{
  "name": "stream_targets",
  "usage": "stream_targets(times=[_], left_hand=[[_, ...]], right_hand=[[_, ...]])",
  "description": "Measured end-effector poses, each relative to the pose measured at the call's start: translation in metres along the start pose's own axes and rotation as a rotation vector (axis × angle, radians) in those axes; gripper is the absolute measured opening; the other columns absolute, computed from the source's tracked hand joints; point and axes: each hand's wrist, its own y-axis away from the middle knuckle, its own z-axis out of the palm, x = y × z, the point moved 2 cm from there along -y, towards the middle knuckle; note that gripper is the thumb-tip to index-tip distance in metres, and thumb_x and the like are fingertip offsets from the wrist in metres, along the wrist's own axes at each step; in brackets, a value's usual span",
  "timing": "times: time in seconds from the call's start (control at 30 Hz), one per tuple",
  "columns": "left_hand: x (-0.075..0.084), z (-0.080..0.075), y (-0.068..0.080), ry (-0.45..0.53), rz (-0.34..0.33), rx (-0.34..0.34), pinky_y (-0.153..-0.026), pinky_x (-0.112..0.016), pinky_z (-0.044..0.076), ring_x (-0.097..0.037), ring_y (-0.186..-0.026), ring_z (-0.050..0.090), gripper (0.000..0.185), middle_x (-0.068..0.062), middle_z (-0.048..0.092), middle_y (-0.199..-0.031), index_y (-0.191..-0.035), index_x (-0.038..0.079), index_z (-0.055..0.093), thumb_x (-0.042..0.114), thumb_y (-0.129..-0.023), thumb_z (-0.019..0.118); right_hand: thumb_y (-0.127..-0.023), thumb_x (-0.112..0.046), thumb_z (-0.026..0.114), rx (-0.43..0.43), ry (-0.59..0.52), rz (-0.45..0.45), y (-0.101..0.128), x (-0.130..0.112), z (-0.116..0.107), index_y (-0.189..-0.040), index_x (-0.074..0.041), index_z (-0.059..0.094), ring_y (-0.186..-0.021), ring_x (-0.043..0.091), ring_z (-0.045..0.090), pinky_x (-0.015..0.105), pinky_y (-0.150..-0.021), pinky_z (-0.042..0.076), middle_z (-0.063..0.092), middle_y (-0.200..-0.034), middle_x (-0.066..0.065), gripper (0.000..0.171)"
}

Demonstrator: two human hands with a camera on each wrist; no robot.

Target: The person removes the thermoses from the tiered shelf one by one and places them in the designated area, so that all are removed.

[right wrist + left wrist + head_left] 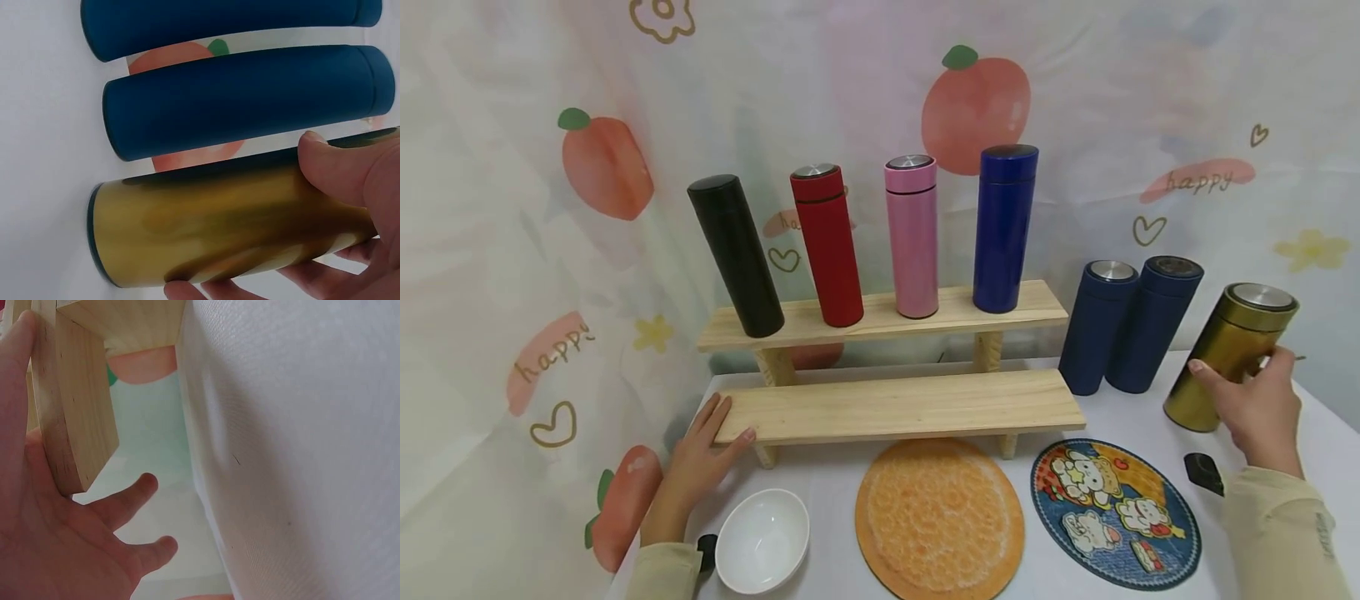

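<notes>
My right hand (pixel 1262 408) grips a gold thermos flask (pixel 1210 367) with a silver-topped lid, thumb on one side and fingers round the other. In the right wrist view, the flask's dark-rimmed base (pixel 95 237) shows close to the white cloth. Two dark blue flasks (pixel 1093 333) (pixel 1153 325) stand just left of it. At the left end of the lower wooden shelf (pixel 910 404), my left hand (pixel 696 458) rests with its thumb over the board's corner. Its other fingers are spread straight past the board's end (pixel 72 425) in the left wrist view.
Black (pixel 737 258), red (pixel 829 250), pink (pixel 913 242) and blue (pixel 1006 233) flasks stand on the upper shelf (pixel 872 321). In front lie a white bowl (pixel 763 542), a round bread-patterned mat (pixel 940 521) and a cartoon mat (pixel 1116 517). A printed curtain (pixel 850 83) hangs behind.
</notes>
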Motion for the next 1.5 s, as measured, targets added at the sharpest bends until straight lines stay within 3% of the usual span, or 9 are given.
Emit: stream_targets(times=[0.37,0.67,0.83,1.17,1.5], left_hand=[[-0.003,0.002,0.002,0.003,0.015,0.03,-0.116,-0.076,0.028,-0.056,-0.153,0.029,0.084,-0.021,0.024,-0.174,-0.166,0.002,0.035,0.049,-0.104,0.066],[0.0,0.003,-0.001,0.011,0.021,0.021,-0.116,-0.075,0.029,-0.055,-0.154,0.028,0.085,-0.021,0.022,-0.175,-0.167,0.003,0.034,0.05,-0.103,0.066],[-0.002,0.0,-0.001,0.018,0.038,0.037,-0.115,-0.076,0.03,-0.056,-0.153,0.029,0.084,-0.022,0.023,-0.174,-0.166,0.001,0.036,0.047,-0.103,0.067],[-0.003,0.0,0.002,0.035,0.017,0.033,-0.117,-0.074,0.029,-0.055,-0.153,0.029,0.084,-0.022,0.024,-0.174,-0.166,0.001,0.036,0.046,-0.103,0.067],[-0.003,0.002,0.0,0.018,0.025,0.032,-0.117,-0.073,0.029,-0.054,-0.154,0.029,0.084,-0.022,0.024,-0.174,-0.166,0.002,0.036,0.048,-0.103,0.067]], right_hand=[[-0.108,-0.043,0.057,-0.062,0.043,-0.066,-0.045,0.005,-0.004,-0.162,0.002,-0.016,-0.148,0.069,0.019,0.082,-0.104,0.035,-0.001,-0.168,0.042,0.102],[-0.11,-0.039,0.056,-0.092,0.028,-0.075,-0.073,0.007,-0.013,-0.161,0.002,-0.02,-0.149,0.069,0.015,0.082,-0.104,0.034,-0.004,-0.169,0.041,0.101],[-0.108,-0.045,0.059,-0.141,-0.004,-0.077,-0.084,0.007,-0.011,-0.161,0.001,-0.021,-0.15,0.068,0.015,0.082,-0.104,0.034,-0.005,-0.17,0.04,0.107],[-0.107,-0.045,0.059,-0.231,-0.11,-0.045,-0.09,0.0,-0.008,-0.159,0.0,-0.028,-0.153,0.065,0.005,0.081,-0.112,0.023,-0.013,-0.17,0.038,0.111],[-0.111,-0.042,0.053,-0.245,-0.189,0.006,-0.078,-0.017,-0.016,-0.158,-0.005,-0.034,-0.156,0.056,-0.009,0.077,-0.117,0.015,-0.021,-0.17,0.034,0.106]])
